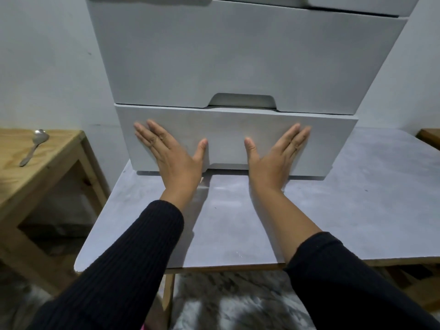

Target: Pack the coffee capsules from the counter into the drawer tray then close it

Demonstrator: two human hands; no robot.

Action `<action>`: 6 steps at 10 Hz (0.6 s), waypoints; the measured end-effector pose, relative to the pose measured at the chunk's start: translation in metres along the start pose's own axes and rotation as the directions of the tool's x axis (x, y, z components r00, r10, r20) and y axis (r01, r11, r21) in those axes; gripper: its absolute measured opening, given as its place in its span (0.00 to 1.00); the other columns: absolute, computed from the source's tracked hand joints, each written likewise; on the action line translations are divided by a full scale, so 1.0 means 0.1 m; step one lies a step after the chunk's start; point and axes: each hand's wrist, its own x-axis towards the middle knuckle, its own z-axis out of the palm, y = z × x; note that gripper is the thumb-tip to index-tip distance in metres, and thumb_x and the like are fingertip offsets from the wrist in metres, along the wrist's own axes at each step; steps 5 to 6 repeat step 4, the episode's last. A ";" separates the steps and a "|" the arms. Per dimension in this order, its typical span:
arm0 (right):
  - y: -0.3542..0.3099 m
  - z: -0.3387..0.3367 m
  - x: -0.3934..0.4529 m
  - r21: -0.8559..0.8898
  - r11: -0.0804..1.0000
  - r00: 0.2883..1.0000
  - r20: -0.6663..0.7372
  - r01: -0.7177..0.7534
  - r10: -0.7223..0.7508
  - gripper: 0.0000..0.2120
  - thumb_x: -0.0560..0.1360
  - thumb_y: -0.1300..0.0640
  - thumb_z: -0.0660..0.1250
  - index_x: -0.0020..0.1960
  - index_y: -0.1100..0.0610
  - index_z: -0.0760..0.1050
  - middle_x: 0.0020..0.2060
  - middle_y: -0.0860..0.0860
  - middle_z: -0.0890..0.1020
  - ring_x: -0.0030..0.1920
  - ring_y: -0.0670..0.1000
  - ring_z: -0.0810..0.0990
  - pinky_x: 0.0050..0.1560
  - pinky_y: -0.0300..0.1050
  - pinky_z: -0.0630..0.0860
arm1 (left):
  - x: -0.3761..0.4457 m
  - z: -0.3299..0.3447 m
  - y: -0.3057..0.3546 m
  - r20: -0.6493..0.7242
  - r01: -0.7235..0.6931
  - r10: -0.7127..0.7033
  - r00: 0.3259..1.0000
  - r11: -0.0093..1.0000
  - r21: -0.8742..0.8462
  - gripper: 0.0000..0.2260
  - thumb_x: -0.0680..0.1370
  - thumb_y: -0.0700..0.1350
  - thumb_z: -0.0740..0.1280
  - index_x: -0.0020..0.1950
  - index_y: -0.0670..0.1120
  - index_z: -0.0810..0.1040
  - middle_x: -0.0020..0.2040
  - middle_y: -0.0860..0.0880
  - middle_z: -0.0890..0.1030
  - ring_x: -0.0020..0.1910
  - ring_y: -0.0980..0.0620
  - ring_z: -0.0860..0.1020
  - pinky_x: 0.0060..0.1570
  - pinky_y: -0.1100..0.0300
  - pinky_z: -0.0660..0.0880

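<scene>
Both hands lie flat with fingers spread, left hand [170, 152] and right hand [277, 153] pressed against the front of the bottom drawer [228, 132]. That drawer sits at the desk's [357, 210] far edge, almost shut, under a taller drawer [238, 55]. No capsules show.

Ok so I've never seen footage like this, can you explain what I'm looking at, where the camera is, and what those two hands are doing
There is no machine here. One camera sits on a person's head, looking forward and down at their own arms in dark sleeves. The left hand and right hand lie flat and open against the front of the bottom drawer of a white drawer unit, holding nothing. It stands on a grey table where no capsules show. A spoon lies on the wooden table to the left.
</scene>
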 end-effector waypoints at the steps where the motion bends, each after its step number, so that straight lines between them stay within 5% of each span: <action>1: -0.02 0.02 0.06 0.000 1.000 1.000 0.027 -0.010 0.010 0.50 0.71 0.38 0.64 0.74 0.62 0.37 0.75 0.59 0.39 0.76 0.56 0.39 0.74 0.47 0.58 | 0.04 0.03 -0.02 0.015 -0.008 0.008 1.000 1.000 0.011 0.47 0.75 0.58 0.64 0.73 0.35 0.35 0.73 0.33 0.33 0.73 0.36 0.33 0.75 0.45 0.47; 2: -0.04 -0.03 0.07 -0.020 1.000 0.999 0.043 -0.010 0.010 0.49 0.72 0.40 0.65 0.74 0.62 0.37 0.75 0.59 0.40 0.76 0.55 0.39 0.71 0.38 0.51 | 0.03 0.00 0.00 0.030 -0.007 0.006 1.000 0.999 0.045 0.44 0.76 0.56 0.63 0.73 0.36 0.35 0.74 0.34 0.33 0.74 0.37 0.34 0.75 0.46 0.49; 4: -0.05 -0.40 0.10 -0.066 0.995 0.965 0.248 -0.068 0.083 0.38 0.74 0.51 0.65 0.76 0.57 0.46 0.76 0.55 0.45 0.76 0.54 0.51 0.71 0.47 0.61 | -0.16 -0.33 0.08 0.184 0.035 -0.043 0.982 0.998 0.044 0.37 0.79 0.54 0.58 0.75 0.41 0.38 0.77 0.42 0.37 0.76 0.46 0.37 0.75 0.53 0.44; 6: -0.05 -0.40 0.10 -0.066 0.995 0.965 0.248 -0.068 0.083 0.38 0.74 0.51 0.65 0.76 0.57 0.46 0.76 0.55 0.45 0.76 0.54 0.51 0.71 0.47 0.61 | -0.16 -0.33 0.08 0.184 0.035 -0.043 0.982 0.998 0.044 0.37 0.79 0.54 0.58 0.75 0.41 0.38 0.77 0.42 0.37 0.76 0.46 0.37 0.75 0.53 0.44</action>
